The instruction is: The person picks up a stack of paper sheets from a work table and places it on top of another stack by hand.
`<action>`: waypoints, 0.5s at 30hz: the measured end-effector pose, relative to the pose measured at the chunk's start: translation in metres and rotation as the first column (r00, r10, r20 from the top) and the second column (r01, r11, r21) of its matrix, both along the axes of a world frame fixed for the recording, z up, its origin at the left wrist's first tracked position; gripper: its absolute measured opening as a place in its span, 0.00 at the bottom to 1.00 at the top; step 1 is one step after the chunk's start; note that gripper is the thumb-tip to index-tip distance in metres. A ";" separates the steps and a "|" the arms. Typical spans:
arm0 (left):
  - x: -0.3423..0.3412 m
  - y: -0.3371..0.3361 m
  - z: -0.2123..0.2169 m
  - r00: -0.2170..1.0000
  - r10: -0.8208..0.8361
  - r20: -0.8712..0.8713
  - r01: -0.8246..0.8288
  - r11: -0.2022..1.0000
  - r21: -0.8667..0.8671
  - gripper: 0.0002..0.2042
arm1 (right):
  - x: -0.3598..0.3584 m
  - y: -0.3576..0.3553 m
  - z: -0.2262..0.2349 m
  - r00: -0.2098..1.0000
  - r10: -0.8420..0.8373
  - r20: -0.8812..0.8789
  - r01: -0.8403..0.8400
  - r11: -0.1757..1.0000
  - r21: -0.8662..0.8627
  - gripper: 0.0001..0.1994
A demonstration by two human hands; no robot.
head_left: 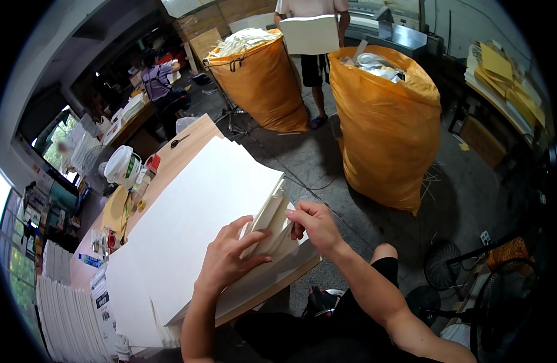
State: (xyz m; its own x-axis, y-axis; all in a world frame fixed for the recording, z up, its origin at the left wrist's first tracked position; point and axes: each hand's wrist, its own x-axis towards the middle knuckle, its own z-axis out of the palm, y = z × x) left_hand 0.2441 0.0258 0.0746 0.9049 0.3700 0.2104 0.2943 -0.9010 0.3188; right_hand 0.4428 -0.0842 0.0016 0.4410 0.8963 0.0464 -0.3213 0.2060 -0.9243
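Note:
A stack of large white paper sheets (194,199) lies across the table in front of me, its layers fanned and stepped along the right-hand edge. My left hand (233,251) rests on that edge, fingers spread, the thumb apart from the others. Just right of it, my right hand (313,225) is closed in a pinch at the edge of the lower sheets (281,236). How many layers it grips is hidden by the fingers. To the left, a second pile of white sheets (130,296) sits partly beneath the large one.
The wooden table (197,128) holds scissors (179,141), a white bucket (122,166) and tape rolls (113,241). Two tall orange sacks (263,85) of scraps stand beyond it. Another person (312,9) holds a white board between them. Fans (442,264) stand at the right.

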 end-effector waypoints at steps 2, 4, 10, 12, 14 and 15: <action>0.001 0.000 0.002 1.000 0.001 -0.001 -0.001 1.000 0.010 0.26 | 0.001 -0.001 0.000 0.998 -0.002 0.055 0.003 1.000 -0.014 0.16; 0.001 -0.001 0.005 1.000 0.004 -0.015 -0.004 1.000 -0.011 0.23 | 0.002 -0.001 0.003 0.998 -0.001 0.066 0.002 1.000 -0.021 0.17; -0.003 0.002 -0.009 0.999 -0.014 0.040 0.010 0.996 0.094 0.18 | -0.001 -0.002 0.001 0.959 -0.050 0.278 0.064 0.997 -0.043 0.17; -0.003 0.004 -0.010 0.999 -0.028 0.038 0.023 0.994 0.107 0.18 | 0.000 0.001 -0.001 0.979 -0.031 0.203 0.035 0.999 -0.017 0.17; -0.003 0.010 -0.010 0.998 -0.056 0.011 0.054 0.991 0.125 0.18 | 0.007 0.004 0.000 0.991 0.085 -0.102 -0.078 0.994 0.071 0.17; -0.002 0.006 -0.007 0.999 -0.048 0.006 0.047 0.993 0.107 0.19 | 0.007 0.003 -0.001 0.990 0.082 -0.117 -0.074 0.995 0.070 0.17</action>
